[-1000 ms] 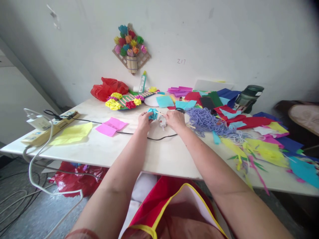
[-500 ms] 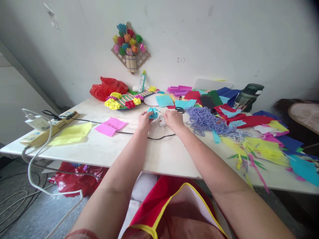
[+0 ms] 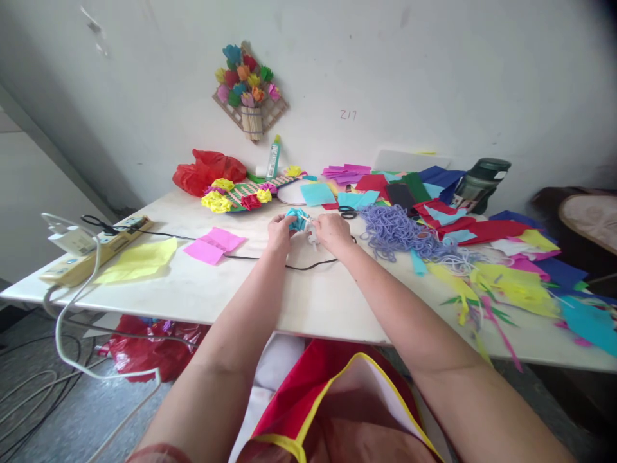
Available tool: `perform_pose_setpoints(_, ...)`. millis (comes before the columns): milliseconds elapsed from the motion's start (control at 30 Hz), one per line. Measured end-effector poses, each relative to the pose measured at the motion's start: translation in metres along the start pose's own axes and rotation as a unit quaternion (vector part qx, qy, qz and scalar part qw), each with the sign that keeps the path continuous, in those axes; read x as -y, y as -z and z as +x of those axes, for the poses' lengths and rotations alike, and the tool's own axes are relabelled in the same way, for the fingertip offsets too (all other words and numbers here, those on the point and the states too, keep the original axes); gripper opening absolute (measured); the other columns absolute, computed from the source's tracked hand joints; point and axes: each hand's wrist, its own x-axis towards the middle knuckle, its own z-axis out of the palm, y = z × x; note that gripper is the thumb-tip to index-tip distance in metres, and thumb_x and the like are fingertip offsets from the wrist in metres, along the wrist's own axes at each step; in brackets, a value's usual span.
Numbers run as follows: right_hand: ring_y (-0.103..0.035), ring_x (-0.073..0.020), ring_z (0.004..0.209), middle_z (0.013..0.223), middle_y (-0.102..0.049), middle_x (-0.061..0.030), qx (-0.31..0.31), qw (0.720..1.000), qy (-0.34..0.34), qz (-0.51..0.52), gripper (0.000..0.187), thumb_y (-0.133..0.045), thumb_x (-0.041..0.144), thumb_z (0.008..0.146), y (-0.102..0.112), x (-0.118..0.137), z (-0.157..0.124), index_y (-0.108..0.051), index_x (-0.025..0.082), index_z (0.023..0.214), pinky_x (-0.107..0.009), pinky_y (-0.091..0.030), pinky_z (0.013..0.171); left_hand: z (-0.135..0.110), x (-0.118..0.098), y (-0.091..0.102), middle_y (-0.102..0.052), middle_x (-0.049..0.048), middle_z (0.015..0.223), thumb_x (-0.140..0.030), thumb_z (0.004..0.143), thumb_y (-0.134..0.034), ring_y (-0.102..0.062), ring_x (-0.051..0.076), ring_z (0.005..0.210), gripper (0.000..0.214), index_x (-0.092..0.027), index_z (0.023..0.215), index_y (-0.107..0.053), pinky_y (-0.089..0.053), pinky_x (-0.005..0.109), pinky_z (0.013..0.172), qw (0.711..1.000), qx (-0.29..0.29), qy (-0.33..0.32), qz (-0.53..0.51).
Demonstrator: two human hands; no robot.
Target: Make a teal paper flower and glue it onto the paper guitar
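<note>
A bunched piece of light-blue crepe paper (image 3: 297, 219) is pinched in the fingers of my left hand (image 3: 280, 233), above the middle of the table. My right hand (image 3: 333, 231) is closed on a thin pale stick (image 3: 306, 218) whose tip meets the blue paper. Under and between the hands lies a small whitish object (image 3: 311, 236); its kind is unclear, as my right hand partly covers it. Just behind the right hand are black-handled scissors (image 3: 347, 212). A tangle of lavender yarn (image 3: 393, 228) sits to the right.
A power strip (image 3: 91, 254) with plugged-in chargers stands at left, its black cord (image 3: 241, 258) crossing the table. Pink paper (image 3: 214, 245) and yellow paper (image 3: 139, 260) lie flat. Behind are a flower-decorated board (image 3: 245, 193) and a glue tube (image 3: 274, 157). Coloured scraps and a dark bottle (image 3: 482, 183) fill the right.
My right hand has shifted very slightly, with the stick still at the blue paper. My left hand keeps its hold, and the table items stay where they were.
</note>
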Motion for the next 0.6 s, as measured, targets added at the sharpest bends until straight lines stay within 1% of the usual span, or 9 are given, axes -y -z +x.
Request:
perform_pose_setpoints(100, -0.063, -0.0231, 0.099, 0.105, -0.068, -0.0156, 0.012, 1.000, -0.013, 0.018, 0.034, -0.041, 0.031, 0.091, -0.0026, 0.0000, 0.0022, -0.068, 0.015, 0.104, -0.028, -0.044, 0.077, -0.0013, 0.0004, -0.0014, -0.057, -0.0008, 0.056, -0.018, 0.046, -0.068, -0.053, 0.013, 0.055, 0.025, -0.016, 0.068, -0.056, -0.046, 0.028, 0.057, 1.000, 0.012, -0.004, 0.011)
perform_pose_setpoints(167, -0.063, -0.0227, 0.099, 0.105, -0.068, -0.0149, 0.008, 1.000, -0.014, 0.021, 0.033, -0.042, 0.031, 0.091, -0.0035, -0.0001, 0.0024, -0.068, 0.016, 0.104, -0.028, -0.044, 0.078, -0.0021, 0.0000, -0.0018, -0.057, -0.0007, 0.056, -0.019, 0.046, -0.068, -0.053, 0.013, 0.055, 0.023, -0.016, 0.066, -0.056, -0.046, 0.028, 0.056, 1.000, 0.018, 0.000, 0.010)
perform_pose_setpoints(333, -0.063, -0.0221, 0.096, 0.100, -0.069, -0.0129, -0.024, 1.000, -0.006, 0.013, 0.033, -0.042, 0.034, 0.091, -0.0029, 0.0002, -0.0005, -0.068, 0.018, 0.102, -0.028, -0.044, 0.077, -0.0022, -0.0029, -0.0012, -0.055, -0.0007, 0.054, -0.017, 0.048, -0.065, -0.053, 0.013, 0.055, 0.017, -0.016, 0.061, -0.054, -0.047, 0.028, 0.056, 1.000, 0.013, 0.024, -0.012)
perform_pose_setpoints(600, -0.064, -0.0224, 0.091, 0.093, -0.070, -0.0104, -0.068, 0.998, 0.017, 0.005, 0.032, -0.045, 0.038, 0.089, -0.0029, -0.0031, -0.0025, -0.069, 0.020, 0.097, -0.029, -0.044, 0.073, -0.0023, -0.0083, -0.0011, -0.056, 0.0004, 0.055, -0.014, 0.051, -0.064, -0.055, 0.013, 0.057, 0.012, -0.015, 0.057, -0.054, -0.048, 0.027, 0.058, 0.998, 0.013, 0.058, -0.022)
